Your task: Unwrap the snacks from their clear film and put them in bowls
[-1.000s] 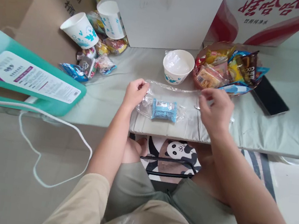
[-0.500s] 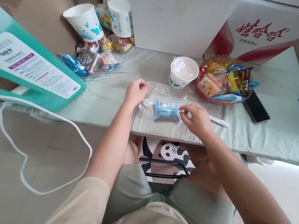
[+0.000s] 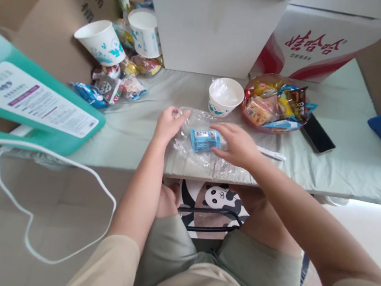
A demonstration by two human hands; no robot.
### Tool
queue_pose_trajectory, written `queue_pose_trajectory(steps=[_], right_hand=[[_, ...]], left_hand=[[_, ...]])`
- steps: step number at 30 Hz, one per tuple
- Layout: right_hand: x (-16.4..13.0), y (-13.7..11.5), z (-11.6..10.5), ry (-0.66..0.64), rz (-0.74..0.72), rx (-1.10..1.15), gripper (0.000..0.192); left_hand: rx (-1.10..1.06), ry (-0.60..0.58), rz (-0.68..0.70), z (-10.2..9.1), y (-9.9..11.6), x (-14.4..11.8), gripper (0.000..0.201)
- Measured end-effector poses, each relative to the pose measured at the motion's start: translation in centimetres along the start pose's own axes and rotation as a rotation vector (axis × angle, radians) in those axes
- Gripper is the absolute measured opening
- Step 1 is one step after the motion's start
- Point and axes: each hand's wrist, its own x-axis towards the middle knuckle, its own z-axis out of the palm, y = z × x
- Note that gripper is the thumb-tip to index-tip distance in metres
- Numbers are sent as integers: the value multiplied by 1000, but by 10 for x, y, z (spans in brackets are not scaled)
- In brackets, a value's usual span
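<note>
Left to right, the pale green cloth surface (image 3: 133, 139) holds a green jug (image 3: 36, 96), a white box (image 3: 212, 31), a paper bowl (image 3: 221, 107), a snack basket (image 3: 251, 120) and a dark phone (image 3: 318, 134). The left hand (image 3: 169, 124) is at the left edge of the clear plastic (image 3: 185, 154) — whether it pinches any cannot be told — the blue packet (image 3: 204, 140) lies amid it between the hands, and the right hand (image 3: 235, 145) is spread around the packet's right end.

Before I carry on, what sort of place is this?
Probably a room in a home: a bowl of snacks and a phone are on a cloth-covered surface, with a panda-print mat below.
</note>
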Motion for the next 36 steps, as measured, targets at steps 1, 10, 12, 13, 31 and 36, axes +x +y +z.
queue_pose_trajectory(steps=[1,10,12,13,31,36], right_hand=[[12,-2,4,-90,-18,-43,62],[-13,1,-10,-19,-56,59,67],[-28,19,-33,94,-19,70,69],[-31,33,-45,163,32,33,69],[-78,17,-16,-31,-97,168,55],[-124,25,36,-17,17,120,51]], left_hand=[[20,-11,-3,-1,2,-2,30],[-21,95,-6,-4,9,1,34],[-11,74,-10,-2,10,0,33],[-7,60,-5,-1,12,0,33],[358,114,66,-5,16,-10,51],[581,-256,473,-39,21,-51,58]])
